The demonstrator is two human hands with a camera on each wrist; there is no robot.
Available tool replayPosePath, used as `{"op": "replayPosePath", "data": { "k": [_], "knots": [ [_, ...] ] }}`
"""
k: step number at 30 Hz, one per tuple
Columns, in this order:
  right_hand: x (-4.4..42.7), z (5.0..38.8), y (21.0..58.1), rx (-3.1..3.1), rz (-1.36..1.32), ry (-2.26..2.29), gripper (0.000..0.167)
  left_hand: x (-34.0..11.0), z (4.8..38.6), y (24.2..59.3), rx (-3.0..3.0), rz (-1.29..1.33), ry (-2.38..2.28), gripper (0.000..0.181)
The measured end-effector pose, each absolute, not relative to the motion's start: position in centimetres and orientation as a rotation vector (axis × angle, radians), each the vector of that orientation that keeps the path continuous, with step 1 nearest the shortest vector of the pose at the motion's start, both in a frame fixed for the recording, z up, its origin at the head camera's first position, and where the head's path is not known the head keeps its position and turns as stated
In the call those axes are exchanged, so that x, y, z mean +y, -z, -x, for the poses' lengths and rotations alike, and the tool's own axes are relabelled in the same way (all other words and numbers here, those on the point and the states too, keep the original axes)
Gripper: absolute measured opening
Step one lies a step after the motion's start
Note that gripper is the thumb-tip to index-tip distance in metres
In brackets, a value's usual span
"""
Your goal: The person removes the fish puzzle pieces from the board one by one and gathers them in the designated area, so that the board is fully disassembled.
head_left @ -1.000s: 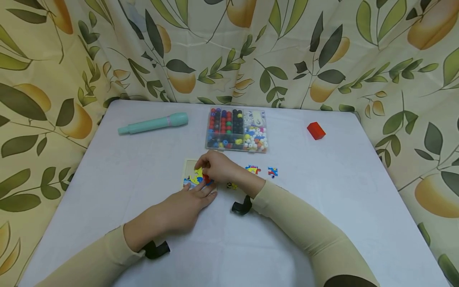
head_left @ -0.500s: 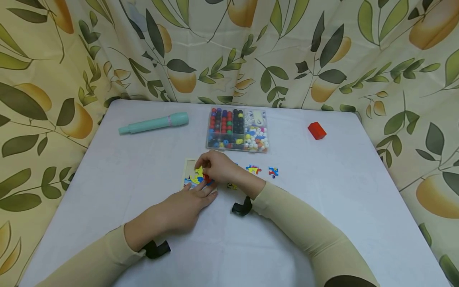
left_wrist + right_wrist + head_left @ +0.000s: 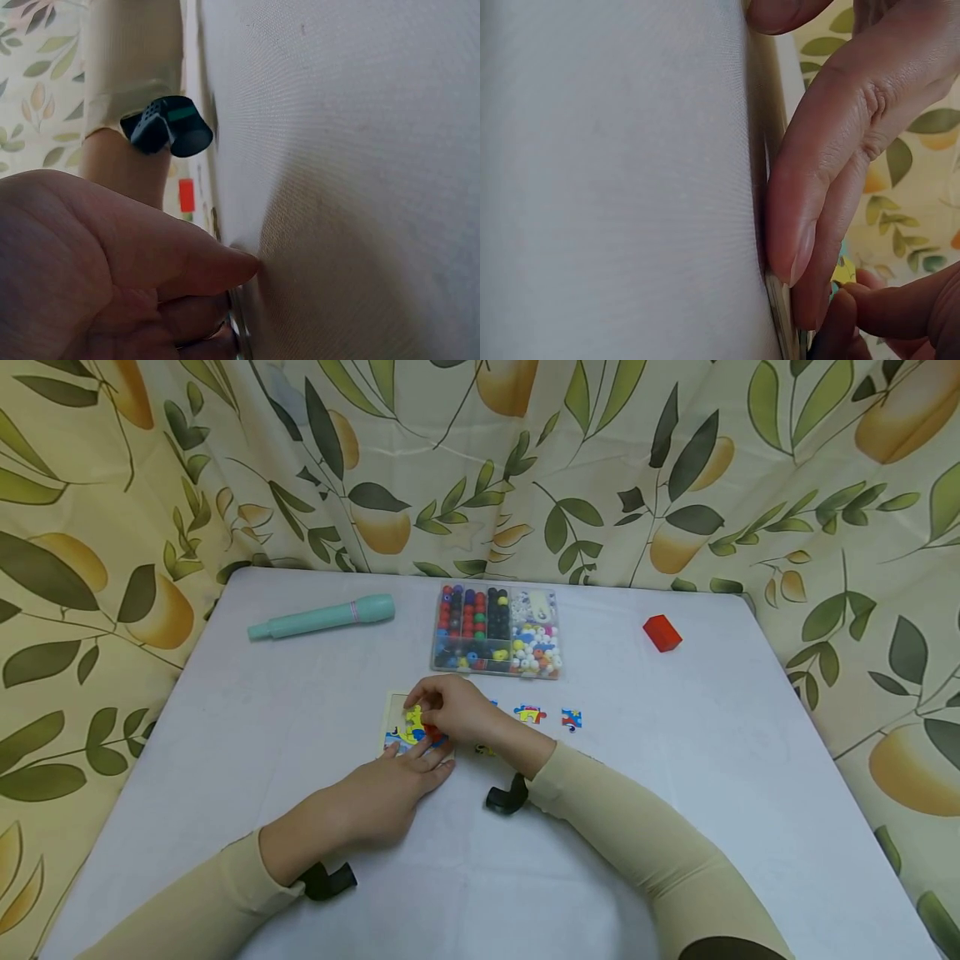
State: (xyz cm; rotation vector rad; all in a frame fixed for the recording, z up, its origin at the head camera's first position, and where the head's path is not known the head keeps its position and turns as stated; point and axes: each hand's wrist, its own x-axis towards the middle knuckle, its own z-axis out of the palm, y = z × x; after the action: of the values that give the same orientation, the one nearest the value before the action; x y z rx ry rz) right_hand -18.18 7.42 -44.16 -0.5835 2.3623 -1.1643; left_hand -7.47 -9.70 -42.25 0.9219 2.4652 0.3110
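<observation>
In the head view a small jigsaw puzzle board (image 3: 397, 702) with a pale frame lies at mid-table, its yellow, blue and red pieces partly covered by my hands. My left hand (image 3: 382, 793) rests with its fingers straight on the board's near edge; the right wrist view shows those fingers (image 3: 799, 202) pressing on the rim. Over the board, my right hand (image 3: 453, 708) pinches a yellow puzzle piece (image 3: 845, 270) between thumb and finger; its outline is mostly hidden. Loose puzzle pieces (image 3: 530, 714) lie to the right, one partly beneath my right wrist.
Behind the board stands a clear divided box (image 3: 497, 631) of coloured beads. A mint-green tube-shaped object (image 3: 322, 618) lies at the back left, a red block (image 3: 662, 633) at the back right. A patterned curtain (image 3: 480, 468) hangs behind the table.
My right hand's fingertips have shifted slightly to the left over the board, and the yellow piece under them looks a little turned. The left hand has stayed in place.
</observation>
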Motion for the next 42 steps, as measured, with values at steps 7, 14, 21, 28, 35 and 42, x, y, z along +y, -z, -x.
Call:
{"op": "replayPosePath", "data": {
  "k": [7, 14, 21, 28, 35, 42],
  "knots": [
    [7.6, 18.2, 43.9, 2.311, 0.603, 1.215, 0.03, -9.7, 7.6, 42.3, 2.473, -0.916, -0.298, 0.062],
    [7.7, 18.0, 43.8, 2.28, 0.56, 1.261, 0.033, -9.7, 7.6, 42.3, 2.473, -0.912, -0.308, 0.063],
    [7.8, 17.7, 43.3, 2.289, 0.546, 1.28, 0.026, -9.7, 7.7, 42.5, 2.482, -0.919, -0.296, 0.062],
    [8.8, 17.4, 42.5, 2.292, 0.559, 1.288, 0.026, -9.6, 7.7, 42.3, 2.474, -0.902, -0.295, 0.06],
    [10.5, 17.1, 41.9, 2.299, 0.563, 1.292, 0.025, -9.5, 7.6, 42.1, 2.47, -0.884, -0.3, 0.063],
    [13.0, 16.5, 41.4, 2.318, 0.492, 1.292, 0.024, -9.3, 7.5, 42.1, 2.467, -0.862, -0.301, 0.063]
  ]
}}
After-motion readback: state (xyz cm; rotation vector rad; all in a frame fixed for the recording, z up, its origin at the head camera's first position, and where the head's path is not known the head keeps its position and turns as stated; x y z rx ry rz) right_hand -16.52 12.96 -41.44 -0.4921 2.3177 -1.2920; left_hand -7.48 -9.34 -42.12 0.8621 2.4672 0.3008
